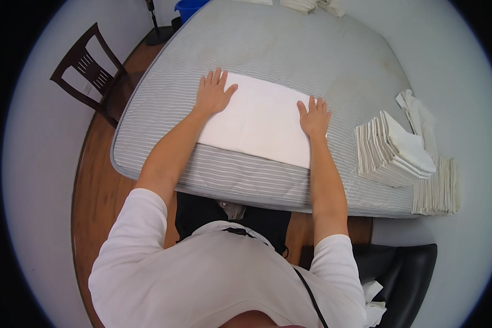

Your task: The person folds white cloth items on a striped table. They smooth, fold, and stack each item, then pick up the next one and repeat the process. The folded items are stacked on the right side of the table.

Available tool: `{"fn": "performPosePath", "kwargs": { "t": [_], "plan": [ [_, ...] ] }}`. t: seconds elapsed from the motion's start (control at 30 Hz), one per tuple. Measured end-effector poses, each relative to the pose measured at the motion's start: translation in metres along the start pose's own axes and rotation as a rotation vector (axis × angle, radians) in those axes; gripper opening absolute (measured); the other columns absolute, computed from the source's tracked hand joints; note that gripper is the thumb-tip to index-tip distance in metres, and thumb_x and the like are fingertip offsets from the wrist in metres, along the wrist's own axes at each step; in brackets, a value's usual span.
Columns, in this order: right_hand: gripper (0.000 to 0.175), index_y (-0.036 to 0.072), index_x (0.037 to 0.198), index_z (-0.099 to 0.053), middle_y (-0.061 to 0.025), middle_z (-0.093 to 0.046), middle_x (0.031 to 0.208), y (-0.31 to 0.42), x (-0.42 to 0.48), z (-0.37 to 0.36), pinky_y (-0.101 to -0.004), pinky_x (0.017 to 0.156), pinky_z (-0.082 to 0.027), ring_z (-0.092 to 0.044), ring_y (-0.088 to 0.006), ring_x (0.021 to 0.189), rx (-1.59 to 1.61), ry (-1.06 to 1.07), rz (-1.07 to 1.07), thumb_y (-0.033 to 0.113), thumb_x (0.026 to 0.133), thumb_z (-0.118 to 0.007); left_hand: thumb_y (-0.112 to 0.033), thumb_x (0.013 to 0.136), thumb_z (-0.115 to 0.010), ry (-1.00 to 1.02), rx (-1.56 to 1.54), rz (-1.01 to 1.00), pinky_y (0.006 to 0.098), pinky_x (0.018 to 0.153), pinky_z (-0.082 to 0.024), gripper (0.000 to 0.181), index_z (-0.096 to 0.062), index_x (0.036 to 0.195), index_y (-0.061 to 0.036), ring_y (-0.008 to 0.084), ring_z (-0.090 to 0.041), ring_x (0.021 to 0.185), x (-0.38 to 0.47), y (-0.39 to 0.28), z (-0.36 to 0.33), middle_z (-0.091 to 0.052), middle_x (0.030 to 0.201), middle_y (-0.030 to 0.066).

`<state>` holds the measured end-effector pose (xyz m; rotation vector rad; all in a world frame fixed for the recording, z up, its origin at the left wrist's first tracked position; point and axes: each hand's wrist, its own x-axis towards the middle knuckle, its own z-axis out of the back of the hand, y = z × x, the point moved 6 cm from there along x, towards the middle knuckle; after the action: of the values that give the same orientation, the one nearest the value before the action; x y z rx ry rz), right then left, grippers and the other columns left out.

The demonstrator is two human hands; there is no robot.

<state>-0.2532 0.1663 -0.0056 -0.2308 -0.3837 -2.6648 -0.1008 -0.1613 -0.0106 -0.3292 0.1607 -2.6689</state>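
A white cloth (pixel 266 119) lies flat as a rectangle on the striped mattress (pixel 242 172) in front of me. My left hand (pixel 214 93) rests palm down on the cloth's far left corner, fingers spread past its edge. At the far right corner, my right hand (pixel 315 118) presses down the same way, thumb apart from the fingers. Neither hand grips anything. Whether the cloth has one layer or is folded cannot be told.
Stacks of folded white cloths (pixel 389 151) (pixel 436 186) stand at the right, beside a crumpled cloth (pixel 420 117). More cloths (pixel 301 5) lie at the far edge. A wooden chair (pixel 88 69) stands left, a blue bucket (pixel 188 9) behind it. A black leather seat (pixel 410 279) is at lower right.
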Motion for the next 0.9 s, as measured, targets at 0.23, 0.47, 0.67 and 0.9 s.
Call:
{"fn": "performPosePath", "kwargs": {
  "t": [0.23,0.47,0.67,0.9],
  "plan": [
    [0.064,0.010,0.165,-0.031,-0.0192,-0.021,0.173,0.058,-0.006,0.016,-0.0670,0.125,-0.002,-0.010,-0.0402,0.161,-0.255,-0.020,0.070,0.046,0.112,-0.032,-0.037,0.112,-0.031,-0.079,0.266,-0.191,0.0603,0.129,-0.008,0.059,-0.031,0.164,-0.0100,0.0375,-0.015,0.160,-0.014,-0.068,0.029,-0.023,0.172,0.0166],
    [0.058,0.011,0.157,-0.046,-0.0202,-0.036,0.166,0.115,-0.046,-0.023,-0.0610,0.125,-0.018,-0.030,-0.0401,0.155,-0.001,-0.077,0.297,0.043,0.109,-0.042,-0.049,0.110,-0.036,-0.019,-0.119,-0.309,0.0549,0.128,-0.015,0.065,-0.039,0.161,-0.0096,0.0374,-0.025,0.157,-0.057,-0.108,0.000,-0.031,0.169,0.0195],
    [0.067,0.010,0.156,-0.048,-0.0204,-0.036,0.166,0.023,-0.052,0.006,-0.0578,0.127,-0.015,-0.027,-0.0397,0.156,0.012,-0.095,0.069,0.055,0.108,-0.042,-0.060,0.109,-0.032,-0.095,-0.076,-0.197,0.0494,0.130,-0.011,0.073,-0.037,0.163,-0.0119,0.0349,-0.016,0.160,-0.058,-0.019,0.006,-0.027,0.171,0.0176],
    [0.067,0.008,0.161,-0.040,-0.0194,-0.029,0.170,0.011,-0.067,0.028,-0.0644,0.126,-0.003,-0.017,-0.0427,0.159,-0.164,-0.036,-0.072,0.051,0.110,-0.035,-0.055,0.110,-0.032,0.006,0.095,-0.070,0.0557,0.129,-0.009,0.068,-0.034,0.164,-0.0130,0.0348,-0.016,0.161,-0.066,-0.016,0.022,-0.024,0.172,0.0159]
  ]
}}
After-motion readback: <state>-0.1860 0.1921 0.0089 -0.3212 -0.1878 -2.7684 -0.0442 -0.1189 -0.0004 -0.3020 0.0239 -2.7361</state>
